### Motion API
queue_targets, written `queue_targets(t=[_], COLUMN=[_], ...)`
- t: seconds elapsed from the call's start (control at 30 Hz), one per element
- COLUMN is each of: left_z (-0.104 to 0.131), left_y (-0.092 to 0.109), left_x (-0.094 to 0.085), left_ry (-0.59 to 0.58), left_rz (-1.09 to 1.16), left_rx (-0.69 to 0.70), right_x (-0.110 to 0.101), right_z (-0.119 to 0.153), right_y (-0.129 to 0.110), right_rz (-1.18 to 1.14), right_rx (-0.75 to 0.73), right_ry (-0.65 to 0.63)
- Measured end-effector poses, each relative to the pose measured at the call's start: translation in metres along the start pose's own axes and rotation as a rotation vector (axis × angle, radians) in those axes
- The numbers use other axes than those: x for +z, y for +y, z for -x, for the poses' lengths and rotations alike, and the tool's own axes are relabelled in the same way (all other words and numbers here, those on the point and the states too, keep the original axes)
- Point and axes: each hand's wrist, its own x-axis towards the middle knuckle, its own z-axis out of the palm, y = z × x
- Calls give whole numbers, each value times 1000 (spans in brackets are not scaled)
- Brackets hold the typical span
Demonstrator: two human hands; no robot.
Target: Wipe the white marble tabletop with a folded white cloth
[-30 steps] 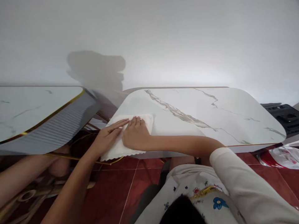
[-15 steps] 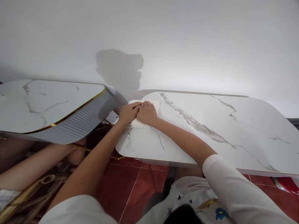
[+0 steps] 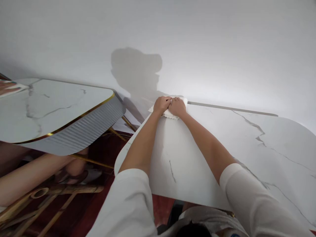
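Side by side, my left hand (image 3: pixel 161 104) and my right hand (image 3: pixel 177 107) press on a white cloth (image 3: pixel 170 114) with a scalloped edge. Their fingers are curled over it, and the fingertips are partly hidden. The cloth lies at the far left edge of a white marble-patterned tabletop (image 3: pixel 185 158), close to the wall. Both of my arms reach straight out across this tabletop.
A second marble-patterned table (image 3: pixel 61 98) with gold trim and a ribbed side stands at left. Another person's hand (image 3: pixel 8 87) rests there on a white cloth (image 3: pixel 22 87). Below are that person's leg (image 3: pixel 37 169) and a bamboo stool (image 3: pixel 64 189). A white wall (image 3: pixel 209 49) rises behind.
My hands and the cloth have slid away from me and to the right, up to the tabletop's far edge. The other person's hand with a cloth has come into view at left.
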Motion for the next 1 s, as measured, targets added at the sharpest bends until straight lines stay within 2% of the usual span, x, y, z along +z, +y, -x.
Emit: queue_targets(t=[0.1, 0.2, 0.5, 0.77, 0.87, 1.0], left_z=[-16, -20, 4, 44, 68, 107], left_y=[7, 11, 11, -4, -11, -17], left_x=[13, 20, 17, 8, 0, -16], left_ry=[25, 4, -81, -114, -87, -99], left_rz=[27, 51, 53, 80, 107, 41], left_rx=[79, 114, 186, 255, 302, 292], right_x=[-4, -6, -12, -14, -15, -19], right_z=[-4, 0, 27, 69, 90, 122], right_y=[17, 25, 16, -15, -36, -65], right_rz=[5, 38, 60, 103, 127, 143], right_rx=[49, 58, 91, 60, 37, -18], right_ry=[-17, 7, -17, 1, 47, 51])
